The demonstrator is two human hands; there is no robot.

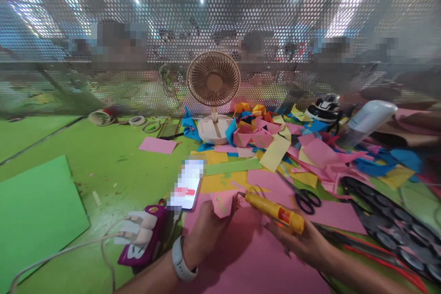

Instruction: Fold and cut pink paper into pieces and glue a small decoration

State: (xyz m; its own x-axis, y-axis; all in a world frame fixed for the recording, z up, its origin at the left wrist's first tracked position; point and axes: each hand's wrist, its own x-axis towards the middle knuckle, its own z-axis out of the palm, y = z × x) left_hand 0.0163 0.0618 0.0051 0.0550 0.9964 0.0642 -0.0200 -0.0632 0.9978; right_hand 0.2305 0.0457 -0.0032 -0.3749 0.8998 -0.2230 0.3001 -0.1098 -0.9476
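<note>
My left hand, with a white watch band on its wrist, is closed around a small folded piece of pink paper with green marks on it. My right hand grips a yellow hot glue gun with a red switch. Its metal tip points left, very close to the pink piece; whether they touch I cannot tell. Beneath both hands lies a large pink paper sheet. A lit phone rests just beyond my left hand. Black-handled scissors lie past the glue gun.
A purple power strip with white plugs and cables stands left of my left arm. Green card covers the left side. A fan stands behind, beside heaped coloured paper scraps. A black tray lies right. Perforated metal closes the back.
</note>
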